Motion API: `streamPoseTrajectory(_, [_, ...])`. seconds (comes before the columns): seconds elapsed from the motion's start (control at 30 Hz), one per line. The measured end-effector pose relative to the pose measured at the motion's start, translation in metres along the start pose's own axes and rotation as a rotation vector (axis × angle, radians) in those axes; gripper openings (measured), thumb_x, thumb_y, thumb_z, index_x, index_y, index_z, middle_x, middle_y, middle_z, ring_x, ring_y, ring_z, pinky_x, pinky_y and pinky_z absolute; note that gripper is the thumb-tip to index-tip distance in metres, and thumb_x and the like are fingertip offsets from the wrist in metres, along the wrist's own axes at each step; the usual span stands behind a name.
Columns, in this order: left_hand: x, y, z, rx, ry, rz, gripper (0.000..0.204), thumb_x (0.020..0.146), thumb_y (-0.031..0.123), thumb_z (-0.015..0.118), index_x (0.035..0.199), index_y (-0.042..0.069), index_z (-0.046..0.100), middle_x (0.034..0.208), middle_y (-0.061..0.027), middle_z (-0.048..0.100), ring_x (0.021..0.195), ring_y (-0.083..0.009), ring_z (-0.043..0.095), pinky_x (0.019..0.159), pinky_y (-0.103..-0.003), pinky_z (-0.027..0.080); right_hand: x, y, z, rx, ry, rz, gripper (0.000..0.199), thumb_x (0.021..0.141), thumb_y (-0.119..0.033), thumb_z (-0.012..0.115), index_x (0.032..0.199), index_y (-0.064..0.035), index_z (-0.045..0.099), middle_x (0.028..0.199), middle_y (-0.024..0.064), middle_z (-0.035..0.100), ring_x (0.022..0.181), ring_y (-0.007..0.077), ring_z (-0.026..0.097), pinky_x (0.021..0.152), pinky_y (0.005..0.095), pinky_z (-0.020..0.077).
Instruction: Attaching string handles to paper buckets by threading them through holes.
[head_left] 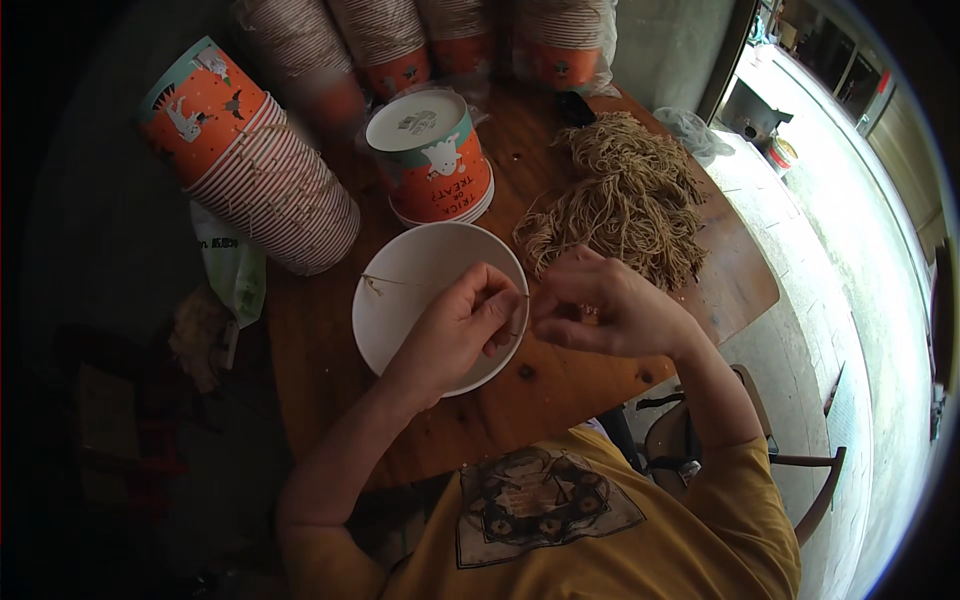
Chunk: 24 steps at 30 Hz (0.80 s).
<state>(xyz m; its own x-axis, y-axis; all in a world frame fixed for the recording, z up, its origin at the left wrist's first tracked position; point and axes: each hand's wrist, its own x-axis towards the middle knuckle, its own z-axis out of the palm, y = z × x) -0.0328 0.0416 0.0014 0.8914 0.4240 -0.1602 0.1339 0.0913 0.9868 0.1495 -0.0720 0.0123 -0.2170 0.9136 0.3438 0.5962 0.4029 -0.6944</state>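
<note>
Upper left of the frame: a white-and-green bag (235,268) hangs below a tall leaning stack of tubs (255,165). The stack consists of nested tubs with white rims; its orange and teal end tub points to the upper left.

Upper edge, left to centre: plastic-wrapped stacks of tubs (385,45) stand in a row at the back of the wooden worktop (315,385).

Centre: one white-lined tub (395,325) is positioned mouth up on the worktop. A thin cord (393,282) shows a knotted end at the tub's left side and runs right to the left hand. Above this tub, an orange printed tub (432,165) stands upside down, its white base upward.

The left hand (468,320) lies over the mouth of the white-lined tub, thumb and forefinger closed in a narrow pinch on the cord near the right rim.

The right hand (600,305) is just beside that rim, fingers bent and partly blurred; whether it holds anything cannot be determined.

Right of centre, above the right hand: a loose bundle of tan twine (630,205) lies on the worktop. Farther right: a clear plastic bag (694,136). Lower right: a chair (825,485).
</note>
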Motion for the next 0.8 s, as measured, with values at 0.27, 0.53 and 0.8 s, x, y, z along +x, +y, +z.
streamPoseTrajectory(0.27, [-0.005,0.002,0.004,-0.045,-0.038,-0.025,0.014,0.097,0.015,0.051,0.099,0.002,0.055,0.081,0.0002,0.055,0.068,-0.0052,0.049,0.064,-0.021,0.043,0.036,0.005,-0.007,0.137,-0.02,0.033,0.013,0.08,-0.015,0.071,0.083,-0.0055,0.063,0.077,0.0036,0.054,0.071,0.0174,0.056,0.066,0.0298,0.0448])
streamPoseTrajectory(0.53, [-0.002,0.002,0.001,-0.183,-0.062,-0.119,0.012,0.094,0.011,0.054,0.1,0.002,0.059,0.083,0.0,0.056,0.071,-0.0055,0.05,0.065,-0.02,0.043,0.034,0.025,0.006,0.156,0.117,-0.065,0.012,0.079,-0.015,0.073,0.08,-0.0065,0.064,0.078,0.0017,0.056,0.078,0.0158,0.052,0.066,0.0298,0.0426])
streamPoseTrajectory(0.8, [0.0,0.001,0.004,-0.198,-0.115,-0.059,0.014,0.093,0.012,0.056,0.104,0.002,0.057,0.091,-0.0012,0.057,0.075,-0.007,0.053,0.072,-0.022,0.046,0.028,0.025,0.013,0.167,0.156,-0.042,0.011,0.077,-0.014,0.073,0.079,-0.008,0.065,0.079,0.0009,0.056,0.08,0.0172,0.051,0.07,0.0307,0.0417])
